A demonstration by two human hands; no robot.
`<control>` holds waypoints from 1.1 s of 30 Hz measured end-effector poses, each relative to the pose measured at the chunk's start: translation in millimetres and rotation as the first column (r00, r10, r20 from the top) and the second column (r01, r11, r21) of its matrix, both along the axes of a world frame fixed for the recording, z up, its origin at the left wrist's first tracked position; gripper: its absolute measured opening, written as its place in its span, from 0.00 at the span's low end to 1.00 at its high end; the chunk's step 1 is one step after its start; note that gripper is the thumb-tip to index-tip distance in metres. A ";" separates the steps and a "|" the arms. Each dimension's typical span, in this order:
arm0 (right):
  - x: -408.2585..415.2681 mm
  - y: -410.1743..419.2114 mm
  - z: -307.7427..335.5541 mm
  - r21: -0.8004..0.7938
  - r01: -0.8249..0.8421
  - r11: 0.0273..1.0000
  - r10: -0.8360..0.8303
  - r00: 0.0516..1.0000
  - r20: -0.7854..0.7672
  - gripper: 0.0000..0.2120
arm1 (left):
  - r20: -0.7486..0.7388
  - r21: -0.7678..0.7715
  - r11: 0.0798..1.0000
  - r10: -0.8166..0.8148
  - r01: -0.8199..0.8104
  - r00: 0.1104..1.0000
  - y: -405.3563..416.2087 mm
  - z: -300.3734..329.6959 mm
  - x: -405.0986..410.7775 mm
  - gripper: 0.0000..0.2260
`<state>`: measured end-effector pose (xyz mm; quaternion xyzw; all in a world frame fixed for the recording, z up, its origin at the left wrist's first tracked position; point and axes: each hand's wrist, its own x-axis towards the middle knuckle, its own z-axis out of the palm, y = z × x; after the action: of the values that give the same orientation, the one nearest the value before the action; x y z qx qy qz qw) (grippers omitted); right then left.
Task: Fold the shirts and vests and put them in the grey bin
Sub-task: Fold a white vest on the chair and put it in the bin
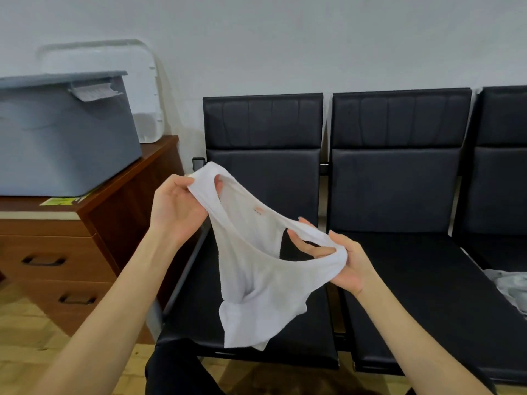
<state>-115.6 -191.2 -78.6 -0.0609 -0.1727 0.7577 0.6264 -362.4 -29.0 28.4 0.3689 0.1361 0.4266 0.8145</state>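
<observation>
A white vest (251, 283) hangs in the air over the left black seat, held up by its two shoulder straps. My left hand (176, 206) grips the upper left strap, fingers through the armhole. My right hand (342, 260) grips the lower right strap. The vest's body droops down, its hem bunched near the seat's front. The grey bin (65, 138) stands on the wooden cabinet at the left, its lid on top.
A row of black padded seats (399, 252) fills the middle and right. More pale garments (510, 283) lie on the far right seat. The brown cabinet (94, 232) has drawers. A white lid (148, 89) leans on the wall behind the bin.
</observation>
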 end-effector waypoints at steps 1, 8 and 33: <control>0.8 0.4 3.9 0.024 0.012 1.000 -0.013 1.000 0.022 0.38 | 0.027 0.035 0.999 -0.009 0.008 1.000 -4.6 6.3 0.0 0.15; -1.6 -1.6 76.7 0.070 0.329 0.942 -0.336 0.919 0.205 0.25 | 0.204 0.133 0.990 0.010 -0.037 0.979 -22.8 46.9 4.1 0.04; -42.7 -3.8 265.5 0.517 0.802 0.299 -0.935 0.139 0.325 0.08 | 0.279 0.660 0.432 0.620 -0.615 0.734 -42.8 155.2 11.1 0.15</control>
<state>-158.4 -195.1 187.0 -0.3069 -0.3666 0.1638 0.8629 -351.3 -71.9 183.5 0.5802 0.0862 0.7099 0.3897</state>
